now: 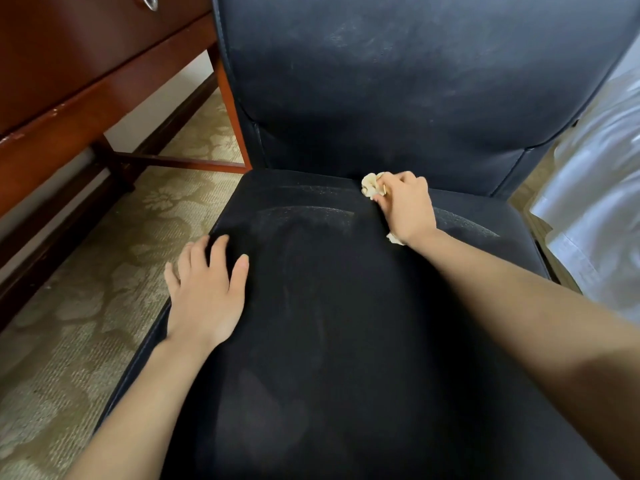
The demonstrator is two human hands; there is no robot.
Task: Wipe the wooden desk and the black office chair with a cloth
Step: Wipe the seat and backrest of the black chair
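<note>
The black office chair (339, 306) fills the middle of the view, its seat below me and its backrest rising behind. My right hand (405, 206) grips a bunched cream cloth (371, 184) and holds it against the back of the seat, close to where seat and backrest meet. Bits of the cloth show past the fingers and under the wrist. My left hand (204, 289) rests flat on the seat's left edge with its fingers spread. The wooden desk (86, 74) stands at the upper left, reddish brown, with a drawer and a ring pull.
Patterned beige carpet (79, 341) covers the floor to the left of the chair. The desk's legs and crossbar (180, 162) stand beside the chair's left rear corner. White bedding (602, 202) lies close along the chair's right side.
</note>
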